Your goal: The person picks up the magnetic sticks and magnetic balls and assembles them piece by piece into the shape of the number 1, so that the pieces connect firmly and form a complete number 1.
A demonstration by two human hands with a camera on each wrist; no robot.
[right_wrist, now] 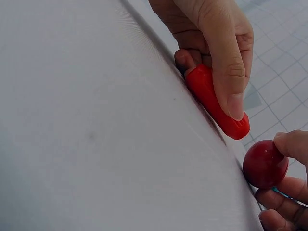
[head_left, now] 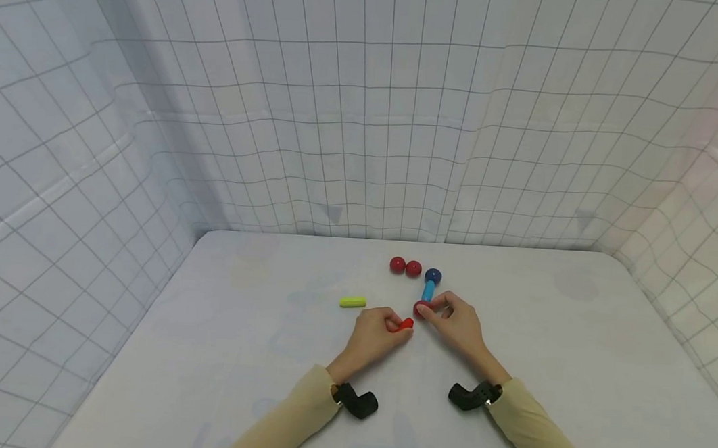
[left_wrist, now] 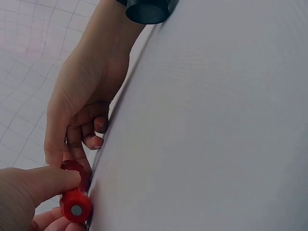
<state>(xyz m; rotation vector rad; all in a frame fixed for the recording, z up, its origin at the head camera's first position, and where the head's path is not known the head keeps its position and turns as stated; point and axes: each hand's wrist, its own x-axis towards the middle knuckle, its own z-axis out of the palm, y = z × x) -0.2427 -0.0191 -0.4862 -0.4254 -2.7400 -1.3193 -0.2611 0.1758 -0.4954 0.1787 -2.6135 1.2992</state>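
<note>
Between thumb and fingers, my left hand [head_left: 373, 334] pinches a red rod [right_wrist: 207, 94] low over the table. A round silvery disc, like a magnet, shows in the end of that rod in the left wrist view. Just to the right, my right hand [head_left: 462, 329] grips a dark red ball [right_wrist: 264, 164] by its side. This ball sits at the near end of a light blue rod [head_left: 428, 290], whose far end meets a dark blue ball [head_left: 433, 275]. In the head view, a small gap separates the red rod from the held ball.
Two more dark red balls, one on the left [head_left: 397, 264] and one on the right [head_left: 413, 269], lie side by side beyond the hands. A yellow-green rod [head_left: 352, 302] lies left of them on the white table [head_left: 236, 353]. Behind the table hangs a white grid-patterned curtain [head_left: 364, 116].
</note>
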